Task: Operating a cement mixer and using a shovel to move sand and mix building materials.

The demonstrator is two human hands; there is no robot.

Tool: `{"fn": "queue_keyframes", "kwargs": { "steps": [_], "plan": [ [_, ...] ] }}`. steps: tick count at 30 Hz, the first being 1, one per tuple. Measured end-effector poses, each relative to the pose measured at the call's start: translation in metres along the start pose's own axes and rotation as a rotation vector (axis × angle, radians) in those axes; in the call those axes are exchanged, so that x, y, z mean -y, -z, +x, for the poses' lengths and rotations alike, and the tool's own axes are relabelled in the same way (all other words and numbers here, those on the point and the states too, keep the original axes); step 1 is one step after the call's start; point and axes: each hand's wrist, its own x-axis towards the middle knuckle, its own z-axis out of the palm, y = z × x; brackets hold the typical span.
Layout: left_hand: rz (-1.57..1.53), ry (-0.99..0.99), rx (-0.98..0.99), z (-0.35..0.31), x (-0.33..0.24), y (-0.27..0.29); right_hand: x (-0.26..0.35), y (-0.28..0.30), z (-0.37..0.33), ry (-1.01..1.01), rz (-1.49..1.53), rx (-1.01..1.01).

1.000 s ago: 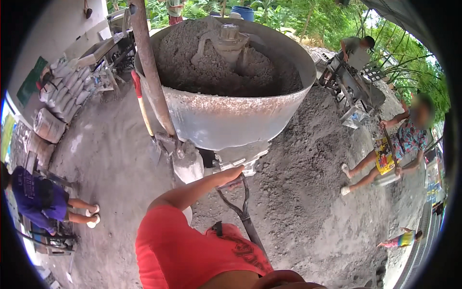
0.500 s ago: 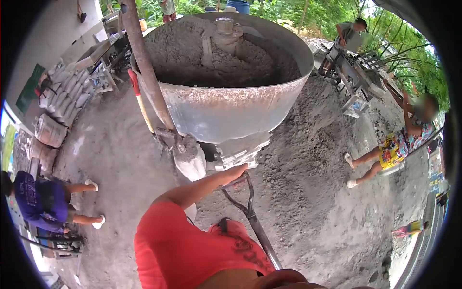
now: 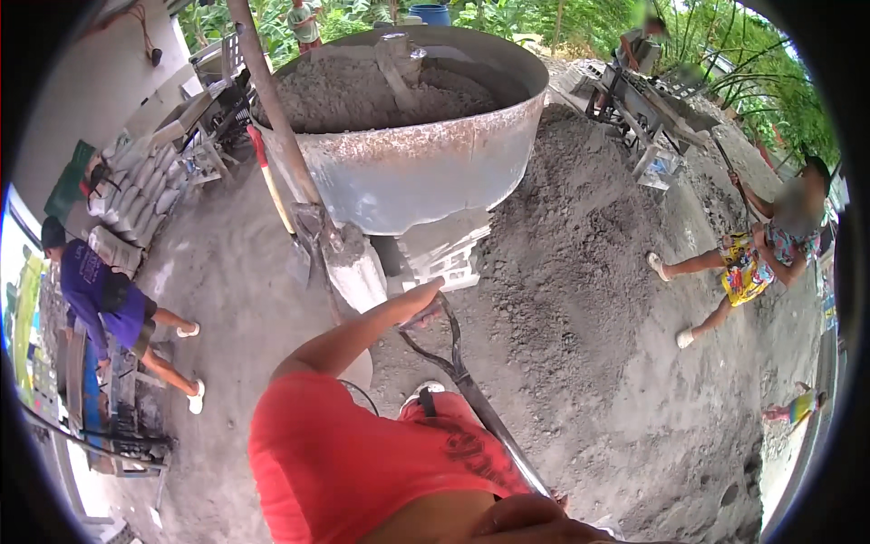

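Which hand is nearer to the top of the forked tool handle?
Left: the left hand is gripping the top of the forked tool handle. The right hand cannot be made out clearly, but is not at that top.

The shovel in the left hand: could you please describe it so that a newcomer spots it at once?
Look down from the big round tub to the left hand. It grips the shovel by a forked, dark handle; the tool left of the tub has a red grip.
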Motion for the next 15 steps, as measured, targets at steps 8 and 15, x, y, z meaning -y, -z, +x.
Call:
{"fn": "queue_keyframes", "kwargs": {
  "steps": [8, 15],
  "plan": [
    [0.123, 0.171, 0.191, -0.030, 0.061, -0.161, 0.158, 0.082, -0.006, 0.266, 0.200, 0.066],
    [0.204, 0.185, 0.249, -0.018, 0.084, -0.246, 0.211, 0.142, -0.018, 0.338, 0.280, 0.021]
  ]
}}
